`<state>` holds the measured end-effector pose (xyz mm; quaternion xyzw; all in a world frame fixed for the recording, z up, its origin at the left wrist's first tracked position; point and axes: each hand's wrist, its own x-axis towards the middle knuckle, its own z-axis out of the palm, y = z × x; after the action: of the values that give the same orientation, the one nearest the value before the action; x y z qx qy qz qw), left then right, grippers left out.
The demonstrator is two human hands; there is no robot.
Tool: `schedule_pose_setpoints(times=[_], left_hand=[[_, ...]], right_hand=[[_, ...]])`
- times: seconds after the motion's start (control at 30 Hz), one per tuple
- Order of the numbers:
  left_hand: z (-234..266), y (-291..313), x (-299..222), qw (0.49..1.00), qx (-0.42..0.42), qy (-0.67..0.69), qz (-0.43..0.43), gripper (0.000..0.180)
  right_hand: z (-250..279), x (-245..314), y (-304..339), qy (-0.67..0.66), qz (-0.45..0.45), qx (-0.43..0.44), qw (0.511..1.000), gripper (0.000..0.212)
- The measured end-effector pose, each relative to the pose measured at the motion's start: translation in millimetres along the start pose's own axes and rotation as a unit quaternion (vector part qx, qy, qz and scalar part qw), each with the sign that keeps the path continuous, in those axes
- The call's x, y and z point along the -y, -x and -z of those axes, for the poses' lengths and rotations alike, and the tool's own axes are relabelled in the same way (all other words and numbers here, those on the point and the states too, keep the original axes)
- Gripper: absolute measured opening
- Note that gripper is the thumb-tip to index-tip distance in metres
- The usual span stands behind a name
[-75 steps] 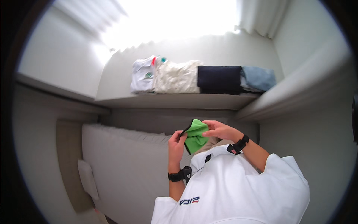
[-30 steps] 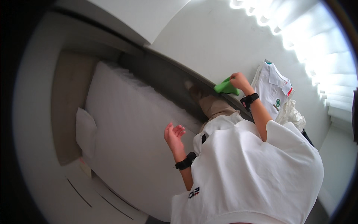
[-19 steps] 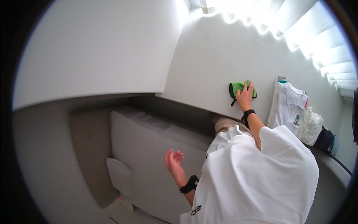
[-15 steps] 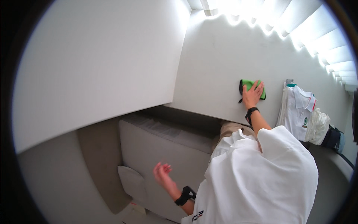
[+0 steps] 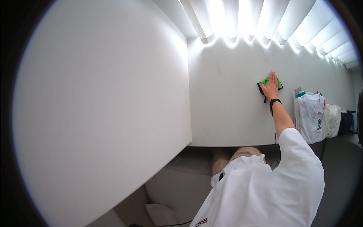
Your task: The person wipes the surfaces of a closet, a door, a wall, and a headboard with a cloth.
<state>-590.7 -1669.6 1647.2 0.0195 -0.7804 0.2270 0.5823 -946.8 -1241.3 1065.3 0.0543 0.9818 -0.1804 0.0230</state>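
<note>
My right hand (image 5: 270, 90) lies flat on a green cloth (image 5: 279, 84) with black edging and a small black loop. Its fingers are stretched out, pointing away from me, and press the cloth against a white tabletop (image 5: 227, 109). A black strap (image 5: 275, 101) circles the wrist. My left hand is out of view. Faint dark marks show on the white surface to the left of the cloth.
Folded white shirts (image 5: 311, 117) sit right of my hand, beside cream and dark bundles (image 5: 345, 122). A tall white panel (image 5: 106, 98) borders the surface on the left. Bright vertical blinds (image 5: 245, 19) hang beyond. A grey padded seat (image 5: 181, 191) is below the near edge.
My right hand and the cloth have moved a little farther from the near edge. My left hand has gone out of view. The head view has shifted, showing more of the left panel.
</note>
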Motion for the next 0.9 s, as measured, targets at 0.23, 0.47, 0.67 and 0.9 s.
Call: schedule_pose_setpoints(times=[0.23, 0.47, 0.67, 0.9], left_hand=[[-65.0, -8.7, 10.5, 0.982, 0.018, -0.009, -0.187, 0.052], [-74.4, -2.0, 35.0, 0.968, 0.066, -0.046, -0.239, 0.051], [-91.3, -1.7, 47.7, 0.961, 0.089, -0.041, -0.257, 0.051], [-89.7, -2.0, 54.9, 0.956, 0.076, -0.023, -0.283, 0.050]], right_hand=[[-31.6, 47.9, -24.9, 0.014, 0.011, 0.008, 1.000, 0.076], [-71.1, 215.0, -61.8, 0.002, 0.107, 0.003, 0.994, 0.079], [-124.5, 329.2, -54.3, -0.035, 0.282, -0.042, 0.958, 0.061], [-113.6, 331.4, 90.3, -0.070, 0.308, 0.065, 0.946, 0.064]])
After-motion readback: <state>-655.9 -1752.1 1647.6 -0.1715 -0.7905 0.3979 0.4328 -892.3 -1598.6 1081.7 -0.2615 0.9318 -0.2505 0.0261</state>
